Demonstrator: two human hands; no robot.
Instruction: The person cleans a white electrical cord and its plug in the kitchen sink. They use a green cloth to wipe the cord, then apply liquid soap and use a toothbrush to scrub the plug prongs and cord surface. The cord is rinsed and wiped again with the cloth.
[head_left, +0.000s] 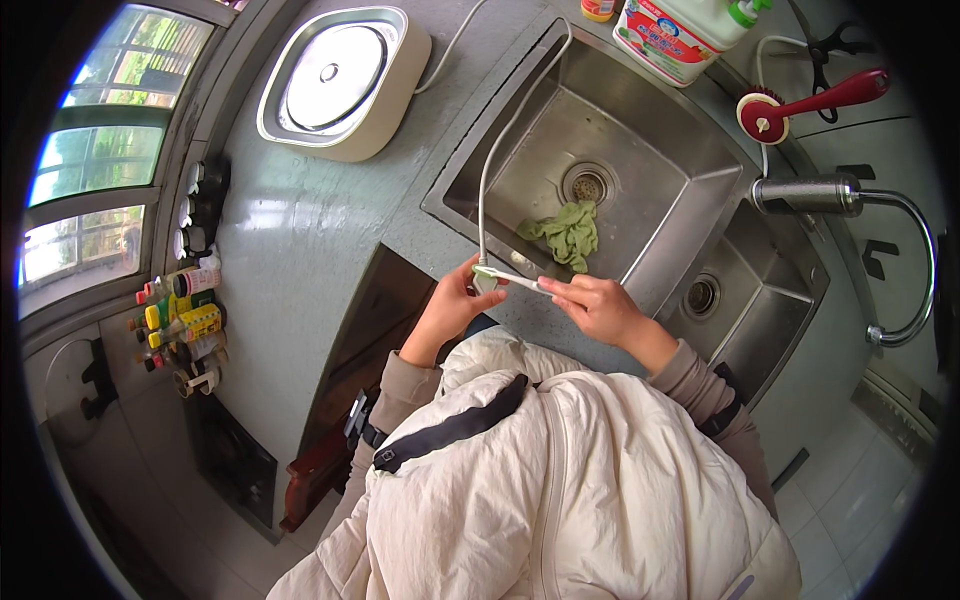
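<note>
My left hand (455, 301) grips a pale plug (484, 282) on a white power cord (488, 165). The cord rises from the plug and crosses the near-left part of the larger steel sink basin (637, 112). Between the fingers of my right hand (602, 309) is a slim white brush that looks like a toothbrush (517, 279). Its far end touches the plug; the bristles are too small to make out. Both hands are over the counter's front edge, just before the sink. A crumpled light green cloth (571, 234) lies in the basin beside the drain (587, 184).
A white countertop appliance (345, 82) with a round metal lid stands at the back left. Right of the larger basin are a smaller basin (739, 300) and a chrome faucet (810, 195). A detergent jug (675, 37) and a red-handled brush (817, 101) sit behind. Several bottles (184, 315) line the left.
</note>
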